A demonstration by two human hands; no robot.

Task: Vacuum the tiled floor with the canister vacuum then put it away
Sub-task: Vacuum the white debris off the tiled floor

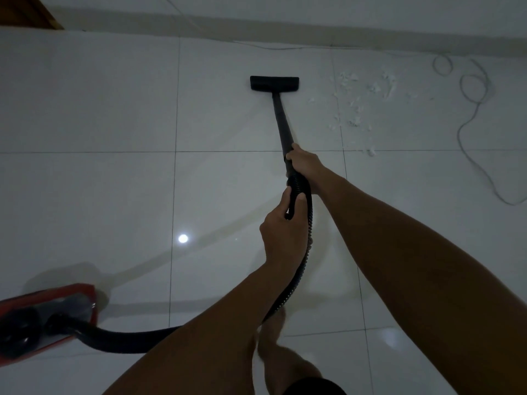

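Canister vacuum (48, 317) at floor's (85, 109) near-left edge; floor head (274, 82) just left of white debris (356, 104). Right hand (303, 161) grasping wand (282, 121), left hand (282, 232) grasping hose (302, 252). Best swept rightward slowly, head flat, avoiding white cord (470, 109).

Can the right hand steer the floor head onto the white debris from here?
Probably yes. The right hand grips the wand; the floor head sits just left of the white debris, with bare tile between. The cable lies farther right.
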